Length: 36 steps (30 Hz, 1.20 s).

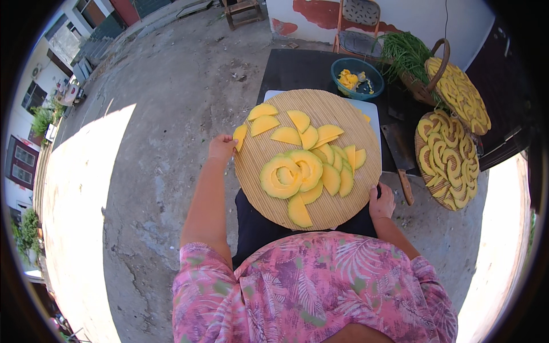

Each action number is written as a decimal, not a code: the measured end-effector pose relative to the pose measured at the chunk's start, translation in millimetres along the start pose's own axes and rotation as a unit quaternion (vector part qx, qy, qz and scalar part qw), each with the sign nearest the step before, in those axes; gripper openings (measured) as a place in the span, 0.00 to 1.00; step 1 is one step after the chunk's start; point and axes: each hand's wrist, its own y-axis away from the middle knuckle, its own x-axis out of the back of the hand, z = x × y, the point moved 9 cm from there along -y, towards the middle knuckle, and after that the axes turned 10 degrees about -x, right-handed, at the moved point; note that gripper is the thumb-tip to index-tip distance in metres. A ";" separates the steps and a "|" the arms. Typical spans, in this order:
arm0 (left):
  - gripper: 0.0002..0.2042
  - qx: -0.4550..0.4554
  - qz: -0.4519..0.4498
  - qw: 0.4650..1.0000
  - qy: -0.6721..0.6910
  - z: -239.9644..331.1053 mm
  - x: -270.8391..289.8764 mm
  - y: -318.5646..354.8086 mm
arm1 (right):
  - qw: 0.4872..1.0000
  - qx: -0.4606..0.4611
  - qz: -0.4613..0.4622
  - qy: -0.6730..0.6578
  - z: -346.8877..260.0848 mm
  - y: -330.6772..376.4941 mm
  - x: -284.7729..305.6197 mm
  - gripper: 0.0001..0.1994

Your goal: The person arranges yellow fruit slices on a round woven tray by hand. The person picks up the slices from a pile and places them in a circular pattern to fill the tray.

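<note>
A round tray (349,214) of ridged, straw-coloured stalks spans the space in front of my body. Pumpkin slices with yellow-orange flesh and green rind lie on it; two overlapping rings (280,177) sit near its middle, with half-moon pieces around them. At the tray's left edge my left hand (222,147) is closed, its fingertips pinching one pumpkin slice (240,137) at the rim. My right hand (382,201) grips the tray's lower right rim, its fingers partly hidden.
Beneath the tray is a dark table (286,66) with a white board (373,111). A teal bowl (359,66) holds pulp. A cleaver (400,151) lies at the right. Beyond it are two slice-covered trays (449,157), a handled basket (420,88) of greens and a chair (359,28).
</note>
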 end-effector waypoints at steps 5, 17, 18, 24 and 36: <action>0.07 0.039 -0.005 0.999 0.016 -7.7 -9.5 3.9 | 1.000 0.005 0.005 -0.004 0.9 0.1 0.0 0.20; 0.21 -0.334 -0.142 0.908 -0.207 105.1 -114.5 15.5 | 1.000 0.006 0.005 -0.001 1.0 -1.6 -2.0 0.20; 0.23 -0.359 -0.156 0.889 -0.236 112.6 -126.8 21.5 | 1.000 0.004 0.000 -0.003 1.5 -2.0 -2.6 0.20; 0.22 -0.257 -0.155 0.892 -0.338 124.5 -134.8 30.9 | 1.000 -0.005 0.000 0.002 3.7 -2.3 -0.5 0.20; 0.10 0.020 -0.127 0.992 -0.019 29.4 -25.9 30.2 | 1.000 -0.001 -0.002 0.012 4.4 -1.2 -3.9 0.21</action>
